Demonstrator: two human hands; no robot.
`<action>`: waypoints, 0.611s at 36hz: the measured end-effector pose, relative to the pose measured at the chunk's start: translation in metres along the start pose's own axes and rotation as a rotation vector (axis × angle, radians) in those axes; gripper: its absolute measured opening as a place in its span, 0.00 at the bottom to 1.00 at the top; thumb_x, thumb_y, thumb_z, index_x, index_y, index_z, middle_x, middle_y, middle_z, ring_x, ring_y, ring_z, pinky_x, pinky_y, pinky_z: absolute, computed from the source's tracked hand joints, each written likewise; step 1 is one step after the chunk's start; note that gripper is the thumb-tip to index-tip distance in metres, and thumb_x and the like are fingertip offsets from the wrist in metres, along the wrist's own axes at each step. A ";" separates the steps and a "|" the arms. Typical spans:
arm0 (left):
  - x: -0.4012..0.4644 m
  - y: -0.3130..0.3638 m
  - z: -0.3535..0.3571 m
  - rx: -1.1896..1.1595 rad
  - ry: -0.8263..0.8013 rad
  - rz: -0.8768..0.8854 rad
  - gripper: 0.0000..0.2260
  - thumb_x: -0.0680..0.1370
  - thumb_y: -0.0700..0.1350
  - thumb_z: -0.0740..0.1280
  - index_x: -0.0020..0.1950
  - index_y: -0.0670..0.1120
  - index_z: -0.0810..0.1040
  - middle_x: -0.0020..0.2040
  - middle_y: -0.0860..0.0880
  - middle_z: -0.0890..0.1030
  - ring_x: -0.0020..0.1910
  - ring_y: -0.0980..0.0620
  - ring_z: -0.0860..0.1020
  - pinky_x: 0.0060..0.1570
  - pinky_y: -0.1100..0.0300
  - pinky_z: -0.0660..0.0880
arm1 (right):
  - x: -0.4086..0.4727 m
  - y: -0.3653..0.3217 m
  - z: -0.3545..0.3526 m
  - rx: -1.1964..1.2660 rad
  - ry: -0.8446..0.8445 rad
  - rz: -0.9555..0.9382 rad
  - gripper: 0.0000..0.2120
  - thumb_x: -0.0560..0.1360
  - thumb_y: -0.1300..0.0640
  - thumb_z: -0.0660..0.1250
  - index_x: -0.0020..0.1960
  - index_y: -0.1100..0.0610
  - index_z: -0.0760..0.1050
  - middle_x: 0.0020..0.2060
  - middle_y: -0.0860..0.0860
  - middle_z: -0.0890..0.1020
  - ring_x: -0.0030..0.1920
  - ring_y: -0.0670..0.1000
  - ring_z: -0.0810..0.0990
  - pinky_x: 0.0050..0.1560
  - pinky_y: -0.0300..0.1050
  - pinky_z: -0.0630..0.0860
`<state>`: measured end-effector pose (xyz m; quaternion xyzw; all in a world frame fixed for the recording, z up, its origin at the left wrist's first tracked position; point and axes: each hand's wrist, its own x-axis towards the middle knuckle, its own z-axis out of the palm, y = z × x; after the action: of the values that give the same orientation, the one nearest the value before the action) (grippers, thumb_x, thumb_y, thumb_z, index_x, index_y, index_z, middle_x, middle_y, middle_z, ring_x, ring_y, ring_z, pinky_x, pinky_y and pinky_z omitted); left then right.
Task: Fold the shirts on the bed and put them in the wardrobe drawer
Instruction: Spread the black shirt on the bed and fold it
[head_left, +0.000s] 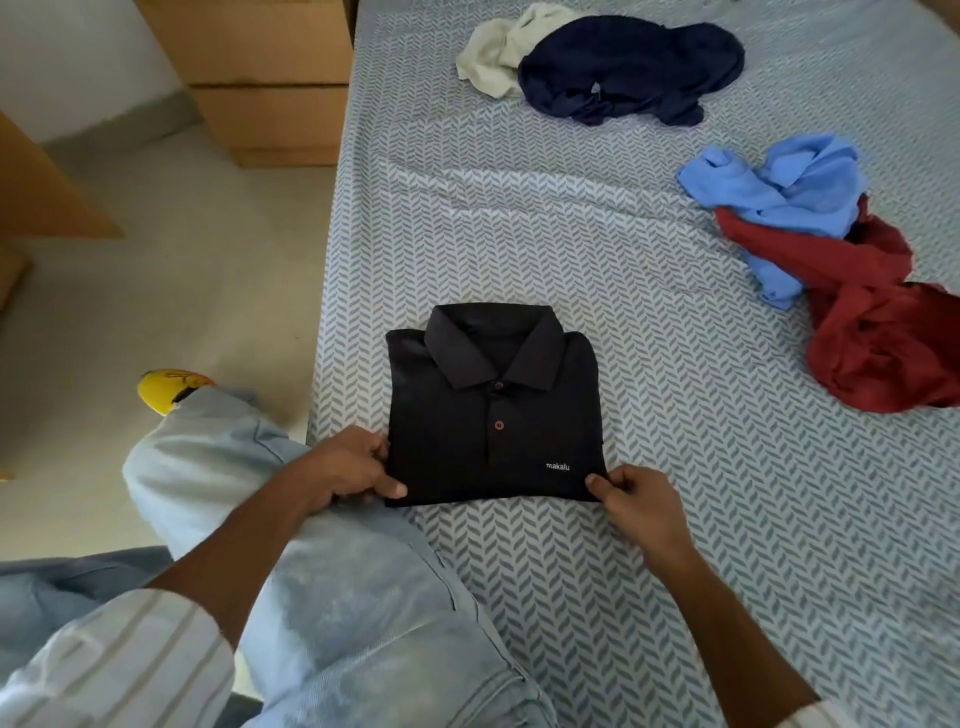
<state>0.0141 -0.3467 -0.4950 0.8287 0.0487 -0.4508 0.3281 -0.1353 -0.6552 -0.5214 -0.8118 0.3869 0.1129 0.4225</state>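
A pale beige smooth floor meets a white wall at the upper left. A light wooden drawer cabinet stands against the bed's side (two drawer fronts show). Another light wooden panel juts in at left. Soft daylight.

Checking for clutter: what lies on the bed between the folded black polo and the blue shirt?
Head view: only bare patterned sheet lies between the black polo and the blue shirt.

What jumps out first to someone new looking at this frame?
The folded black polo shirt near the bed's front edge, its lower corners pinched by the left hand and right hand. Behind it lie unfolded heaps: navy shirt and cream shirt at the back, blue shirt and red shirt at right.
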 end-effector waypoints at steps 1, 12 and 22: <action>0.000 -0.001 0.001 0.017 0.011 -0.008 0.10 0.67 0.34 0.79 0.43 0.41 0.81 0.29 0.50 0.82 0.25 0.55 0.78 0.24 0.64 0.72 | 0.001 0.000 -0.002 -0.019 -0.022 0.019 0.17 0.75 0.50 0.72 0.31 0.57 0.74 0.27 0.52 0.77 0.31 0.51 0.77 0.39 0.51 0.76; 0.015 0.016 -0.007 -0.024 0.504 -0.001 0.18 0.69 0.61 0.76 0.48 0.50 0.82 0.45 0.49 0.84 0.48 0.47 0.82 0.51 0.53 0.79 | 0.045 -0.059 -0.023 -0.007 0.006 0.009 0.25 0.68 0.39 0.75 0.56 0.56 0.78 0.49 0.50 0.84 0.53 0.51 0.81 0.62 0.53 0.76; 0.058 0.043 -0.002 -0.158 0.415 -0.062 0.45 0.52 0.73 0.73 0.56 0.42 0.81 0.50 0.42 0.84 0.49 0.42 0.83 0.49 0.49 0.82 | 0.081 -0.103 -0.012 0.266 -0.151 0.083 0.16 0.66 0.48 0.81 0.48 0.56 0.84 0.42 0.51 0.87 0.42 0.51 0.87 0.50 0.50 0.84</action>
<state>0.0662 -0.3917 -0.5180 0.8734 0.1759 -0.2755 0.3611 -0.0081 -0.6725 -0.4935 -0.7212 0.3987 0.1384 0.5492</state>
